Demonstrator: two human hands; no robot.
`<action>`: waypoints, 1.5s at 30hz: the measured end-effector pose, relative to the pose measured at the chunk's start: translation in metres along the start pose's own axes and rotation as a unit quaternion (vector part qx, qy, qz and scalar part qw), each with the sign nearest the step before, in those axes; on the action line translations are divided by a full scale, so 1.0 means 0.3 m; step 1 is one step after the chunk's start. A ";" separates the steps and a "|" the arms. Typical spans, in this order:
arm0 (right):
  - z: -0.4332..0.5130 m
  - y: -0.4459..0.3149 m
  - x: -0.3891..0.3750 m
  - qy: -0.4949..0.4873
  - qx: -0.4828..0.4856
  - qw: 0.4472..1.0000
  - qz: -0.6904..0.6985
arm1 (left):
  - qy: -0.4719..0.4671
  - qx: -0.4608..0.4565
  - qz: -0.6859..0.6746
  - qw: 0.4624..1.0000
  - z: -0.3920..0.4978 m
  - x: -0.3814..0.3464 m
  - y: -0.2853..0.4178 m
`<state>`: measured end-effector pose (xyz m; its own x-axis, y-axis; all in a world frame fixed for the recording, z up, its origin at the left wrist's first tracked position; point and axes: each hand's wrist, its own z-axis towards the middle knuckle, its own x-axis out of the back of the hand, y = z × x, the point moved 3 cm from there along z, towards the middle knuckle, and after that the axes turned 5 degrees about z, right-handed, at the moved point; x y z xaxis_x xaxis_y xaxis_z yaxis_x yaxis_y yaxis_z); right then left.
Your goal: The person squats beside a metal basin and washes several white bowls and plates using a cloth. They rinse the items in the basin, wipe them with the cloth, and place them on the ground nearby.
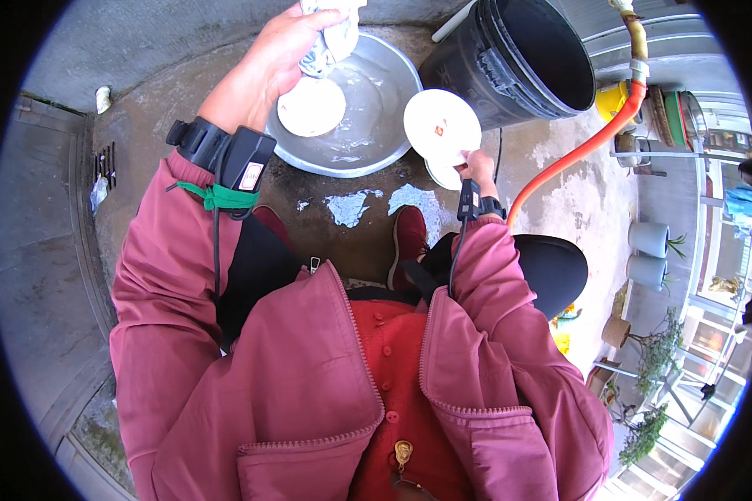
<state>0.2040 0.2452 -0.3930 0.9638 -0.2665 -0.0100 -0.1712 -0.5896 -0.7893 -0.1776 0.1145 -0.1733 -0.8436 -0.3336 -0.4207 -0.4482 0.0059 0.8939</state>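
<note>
My left hand (pixel 285 50) grips a wet-looking, crumpled white cloth (pixel 339 39) with a dark pattern, above the far left side of a round metal basin (pixel 385 141). Water lies in the basin, and a white dish (pixel 311 108) rests inside it, below the cloth. My right hand (pixel 478 168) pinches the near edge of a white plate (pixel 442 122) with a small red and orange mark, at the basin's right side. Part of a second white dish (pixel 443 175) shows beneath that plate; whether my right hand touches it is hidden.
A large black bucket (pixel 464 81) leans behind the plate. An orange hose (pixel 564 156) runs down to the right of my arm. A black stool seat (pixel 551 272) stands by my right leg. Wet patches (pixel 348 208) mark the concrete. Potted plants (pixel 648 239) line the right side.
</note>
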 end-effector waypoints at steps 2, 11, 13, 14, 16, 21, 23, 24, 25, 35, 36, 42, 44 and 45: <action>0.062 0.045 0.074 0.040 -0.012 0.999 0.021 | 0.012 0.005 0.002 1.000 0.000 0.001 -0.005; 0.229 0.103 0.289 -0.039 0.165 0.580 -0.796 | 0.028 -0.003 0.005 1.000 -0.025 0.019 -0.014; 0.254 0.128 0.310 -0.029 0.201 0.612 -0.764 | 0.032 0.005 0.004 0.999 -0.026 0.025 -0.015; 0.266 0.140 0.318 -0.014 0.226 0.635 -0.738 | 0.035 0.001 0.008 0.999 -0.027 0.028 -0.014; 0.292 0.158 0.333 0.006 0.249 0.644 -0.724 | 0.041 0.005 0.016 0.999 -0.027 0.035 -0.016; 0.303 0.173 0.335 -0.001 0.241 0.637 -0.733 | 0.020 0.020 0.013 1.000 -0.016 0.044 -0.024; 0.275 0.165 0.332 0.025 0.223 0.651 -0.725 | 0.030 0.025 0.018 0.999 -0.007 0.044 -0.032; 0.258 0.162 0.328 0.031 0.212 0.669 -0.712 | 0.025 0.024 0.024 0.999 -0.005 0.043 -0.033; 0.240 0.160 0.326 0.043 0.199 0.685 -0.700 | 0.021 0.022 0.029 0.999 -0.004 0.042 -0.035; 0.332 0.179 0.306 0.033 0.131 0.603 -0.787 | 0.030 0.021 0.060 0.998 -0.005 0.037 -0.053; 0.361 0.197 0.313 0.030 0.146 0.572 -0.806 | 0.027 0.022 0.063 0.997 -0.003 0.038 -0.054; 0.481 0.273 0.356 0.105 0.163 0.607 -0.771 | 0.021 0.027 0.066 0.997 0.006 0.040 -0.068; 0.468 0.271 0.354 0.065 0.188 0.570 -0.798 | 0.027 0.028 0.077 0.996 0.007 0.039 -0.071; 0.451 0.268 0.355 0.027 0.214 0.536 -0.816 | 0.027 0.027 0.081 0.996 0.007 0.039 -0.072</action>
<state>0.3204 0.2726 -0.5406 -0.2516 0.3097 0.9169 0.9648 0.1556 0.2122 -0.1783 0.1125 -0.1977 -0.8892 -0.3753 -0.2616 -0.3244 0.1141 0.9390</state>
